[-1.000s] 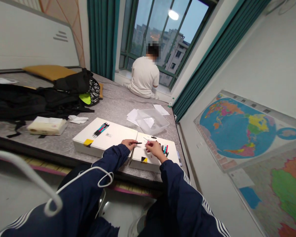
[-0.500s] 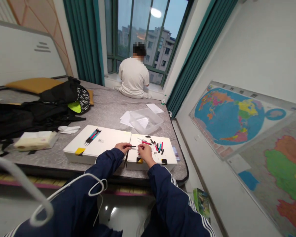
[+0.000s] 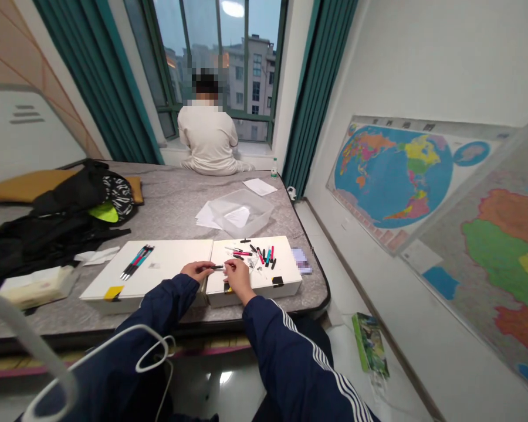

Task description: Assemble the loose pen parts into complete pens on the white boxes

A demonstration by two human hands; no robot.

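Observation:
My left hand pinches a black pen barrel at its left end, above the seam between two white boxes. My right hand is closed at the barrel's other end, its fingertips around a small part too tiny to make out. Loose pen parts in black, red and teal lie scattered on the right white box, just beyond my right hand. Several pens lie side by side on the left white box.
Behind the boxes are a clear plastic bin and paper sheets. A tissue pack and black bag lie left. A person sits facing the window. A white cable crosses near my left sleeve.
The view has turned to the right, so the boxes and both hands appear farther left. My two hands remain close together at the black barrel.

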